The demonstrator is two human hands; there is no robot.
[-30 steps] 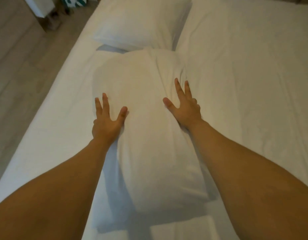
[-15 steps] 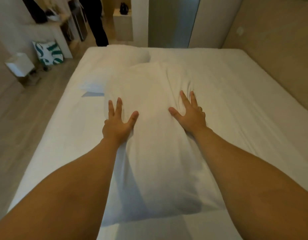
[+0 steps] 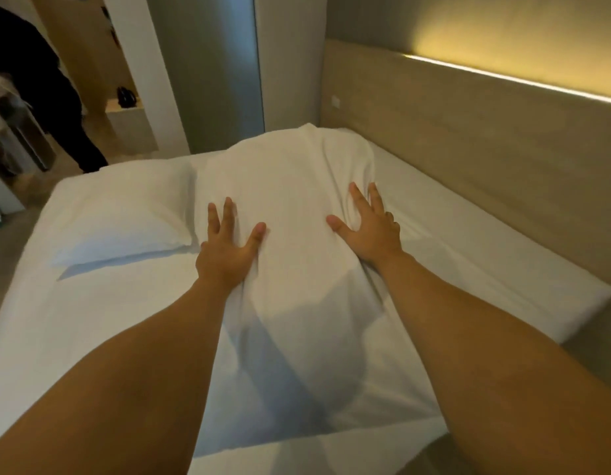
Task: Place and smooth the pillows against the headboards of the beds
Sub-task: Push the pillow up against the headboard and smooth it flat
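Note:
A long white pillow (image 3: 293, 186) runs away from me down the middle of the white bed (image 3: 91, 320), its far end raised off the sheet. My left hand (image 3: 228, 248) grips its left side and my right hand (image 3: 369, 228) grips its right side, fingers spread over the top. A second white pillow (image 3: 125, 214) lies flat on the bed just left of the held one, touching it. The beige headboard (image 3: 468, 149) stands along the bed's right side, with bare sheet between it and the held pillow.
A person in dark clothes (image 3: 40, 80) stands beyond the bed's far left corner. A grey pillar (image 3: 211, 70) and a doorway are behind the bed. A lit strip (image 3: 503, 78) glows above the headboard. Wooden floor (image 3: 5, 255) lies at the left.
The pillow between my hands has risen at its far end and swung right, nearer the headboard. My view has lifted and turned right, so the headboard now shows.

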